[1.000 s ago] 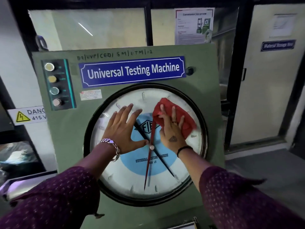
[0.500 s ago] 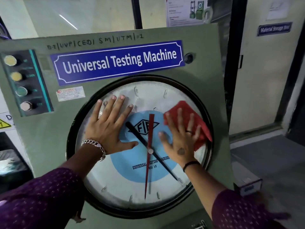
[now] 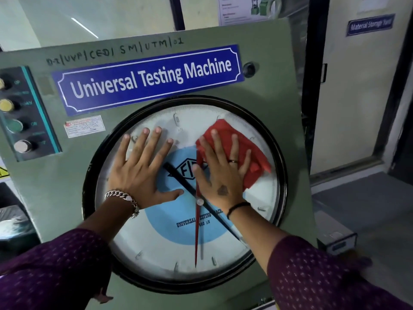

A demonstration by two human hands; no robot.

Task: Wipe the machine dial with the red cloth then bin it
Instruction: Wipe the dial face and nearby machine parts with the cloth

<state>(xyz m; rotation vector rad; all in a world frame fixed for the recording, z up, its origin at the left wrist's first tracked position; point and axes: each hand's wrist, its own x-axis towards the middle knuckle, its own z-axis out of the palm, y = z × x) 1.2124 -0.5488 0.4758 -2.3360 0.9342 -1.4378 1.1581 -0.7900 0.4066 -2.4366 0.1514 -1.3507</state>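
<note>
Since 0.5 s ago the right hand (image 3: pixel 220 173) has slid up w/ the red cloth (image 3: pixel 237 151), which now covers the upper-right of the dial (image 3: pixel 156 231) face, reaching near the scale marks by the black rim; camera also sits closer. Right-hand fingers are spread apart and flat, pressing the cloth onto the glass (not pinching it), cloth bunched out past the little finger on the right side. Left hand (image 3: pixel 140 173) lies flat on the upper-left of the dial, fingers splayed, thumb pointing toward the centre hub, chain bracelet (image 3: pixel 124 198) at the wrist. Red pointer (image 3: pixel 196 238) hangs straight down from the hub; black pointer (image 3: pixel 178 177) runs diagonally between the two hands. Blue "Universal Testing Machine" sign (image 3: pixel 149 79) sits above the dial on the green panel (image 3: pixel 55 186), w/ a column of buttons (image 3: pixel 15 126) at far left.
</note>
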